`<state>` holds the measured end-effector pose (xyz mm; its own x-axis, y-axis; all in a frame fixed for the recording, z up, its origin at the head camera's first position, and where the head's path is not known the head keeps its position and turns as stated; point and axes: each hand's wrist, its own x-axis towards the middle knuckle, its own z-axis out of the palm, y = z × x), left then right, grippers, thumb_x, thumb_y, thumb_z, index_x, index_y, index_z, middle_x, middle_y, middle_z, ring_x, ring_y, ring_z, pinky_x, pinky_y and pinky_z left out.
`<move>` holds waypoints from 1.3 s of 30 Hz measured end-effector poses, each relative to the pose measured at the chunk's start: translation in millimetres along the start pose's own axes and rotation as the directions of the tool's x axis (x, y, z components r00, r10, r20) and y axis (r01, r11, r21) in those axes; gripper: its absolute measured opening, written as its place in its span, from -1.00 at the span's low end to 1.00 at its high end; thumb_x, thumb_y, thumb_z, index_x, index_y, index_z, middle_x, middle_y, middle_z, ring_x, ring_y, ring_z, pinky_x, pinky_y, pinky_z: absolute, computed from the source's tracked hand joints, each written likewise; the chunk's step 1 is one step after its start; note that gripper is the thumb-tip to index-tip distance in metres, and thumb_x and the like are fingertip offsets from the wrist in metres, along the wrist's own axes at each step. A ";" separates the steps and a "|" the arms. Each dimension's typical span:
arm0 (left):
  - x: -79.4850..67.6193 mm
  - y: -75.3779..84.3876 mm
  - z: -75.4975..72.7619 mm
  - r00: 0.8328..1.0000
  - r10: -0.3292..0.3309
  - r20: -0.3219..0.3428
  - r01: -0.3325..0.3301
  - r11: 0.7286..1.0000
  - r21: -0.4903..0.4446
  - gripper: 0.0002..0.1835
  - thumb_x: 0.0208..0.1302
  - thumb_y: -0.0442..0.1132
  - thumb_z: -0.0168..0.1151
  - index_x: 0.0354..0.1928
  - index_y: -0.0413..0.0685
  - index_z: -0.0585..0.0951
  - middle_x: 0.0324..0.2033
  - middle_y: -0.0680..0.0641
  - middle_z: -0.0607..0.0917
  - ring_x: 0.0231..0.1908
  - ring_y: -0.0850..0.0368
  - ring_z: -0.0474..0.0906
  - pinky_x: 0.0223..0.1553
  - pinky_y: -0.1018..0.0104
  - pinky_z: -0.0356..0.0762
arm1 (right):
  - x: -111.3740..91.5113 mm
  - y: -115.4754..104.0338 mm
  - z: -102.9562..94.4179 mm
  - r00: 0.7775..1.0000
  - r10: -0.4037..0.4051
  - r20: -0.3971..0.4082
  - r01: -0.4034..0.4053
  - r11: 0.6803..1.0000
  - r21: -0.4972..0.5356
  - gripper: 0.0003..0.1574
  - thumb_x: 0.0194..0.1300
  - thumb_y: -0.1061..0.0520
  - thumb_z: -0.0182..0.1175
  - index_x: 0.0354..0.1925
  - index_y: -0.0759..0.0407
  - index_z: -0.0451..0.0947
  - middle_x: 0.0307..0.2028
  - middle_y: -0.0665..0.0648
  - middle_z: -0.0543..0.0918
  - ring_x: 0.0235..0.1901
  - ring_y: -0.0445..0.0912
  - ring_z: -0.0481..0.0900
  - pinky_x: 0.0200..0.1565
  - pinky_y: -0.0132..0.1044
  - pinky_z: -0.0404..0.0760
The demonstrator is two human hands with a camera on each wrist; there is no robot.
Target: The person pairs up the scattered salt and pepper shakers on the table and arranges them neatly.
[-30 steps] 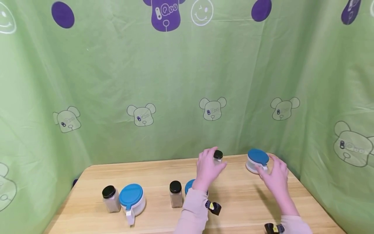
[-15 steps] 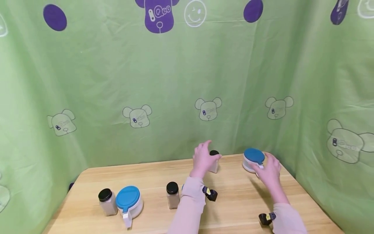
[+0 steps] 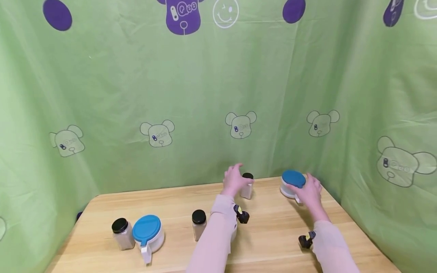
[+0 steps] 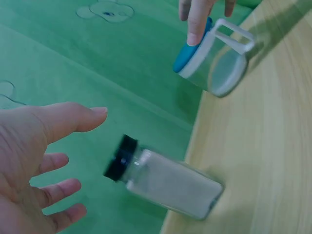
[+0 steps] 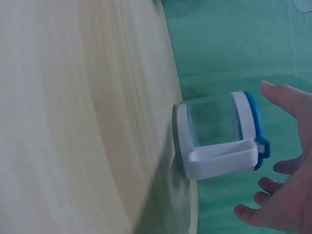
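Note:
My left hand (image 3: 234, 182) hovers just left of a square glass jar (image 3: 246, 192) with a black lid at the table's back edge. In the left wrist view, the fingers and thumb are spread, with a gap between them and this upright jar (image 4: 170, 184), which holds pale contents. At the back right stands a clear seasoning pot (image 3: 288, 189) with a blue lid and white handle. My right hand (image 3: 310, 194) is beside it, thumb and fingers apart around its lid. The right wrist view shows the pot (image 5: 214, 136) standing on the table, with no clear grip on it.
At the front left, another black-lidded jar (image 3: 123, 237) stands next to a blue-lidded pot (image 3: 148, 233). A third jar (image 3: 199, 225) is near the middle. A further white pot (image 3: 234, 232) is mostly hidden by my left sleeve. Green curtain (image 3: 191, 94) hangs behind the table.
My left hand has moved slightly back and left, uncovering more of the back jar. My right hand stays beside the pot. The head view has shifted a little.

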<state>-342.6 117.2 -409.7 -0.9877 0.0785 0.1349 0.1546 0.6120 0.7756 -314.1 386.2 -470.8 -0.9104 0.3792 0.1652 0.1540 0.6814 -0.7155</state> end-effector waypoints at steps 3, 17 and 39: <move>5.2 -4.3 3.1 0.999 -0.029 0.026 0.030 0.999 -0.028 -0.11 -0.06 -0.09 0.54 0.38 0.09 0.36 0.29 -0.16 0.46 0.18 -0.20 0.40 0.14 -0.15 0.42 | 4.8 2.8 3.0 1.000 0.010 0.022 -0.011 1.000 0.008 0.41 0.09 -0.18 0.41 0.49 0.40 -0.24 0.43 0.59 -0.13 0.39 0.47 -0.12 0.30 0.43 0.11; 20.4 -17.9 19.6 0.982 -0.117 0.145 0.120 0.993 -0.014 -0.14 -0.12 -0.11 0.56 0.32 0.08 0.43 0.18 -0.22 0.51 0.13 -0.18 0.40 0.12 -0.13 0.44 | 20.5 8.6 15.3 0.997 -0.011 0.075 0.009 1.000 0.027 0.37 0.14 -0.11 0.38 0.49 0.42 -0.28 0.42 0.59 -0.05 0.38 0.45 0.00 0.32 0.39 0.16; 23.9 -24.7 23.2 0.975 -0.091 0.204 0.042 0.972 0.231 -0.28 -0.09 -0.02 0.56 0.21 0.19 0.53 0.06 -0.06 0.67 0.03 -0.10 0.48 0.01 -0.02 0.49 | 24.1 22.2 18.5 0.994 -0.016 0.106 0.011 0.999 0.045 0.43 0.13 -0.18 0.39 0.49 0.39 -0.33 0.41 0.58 -0.02 0.37 0.46 0.06 0.33 0.36 0.16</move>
<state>-370.5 122.3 -440.0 -0.9812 0.1818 -0.0650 0.1036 0.7798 0.6174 -339.7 398.9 -495.3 -0.9484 0.2998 0.1036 0.1266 0.6570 -0.7432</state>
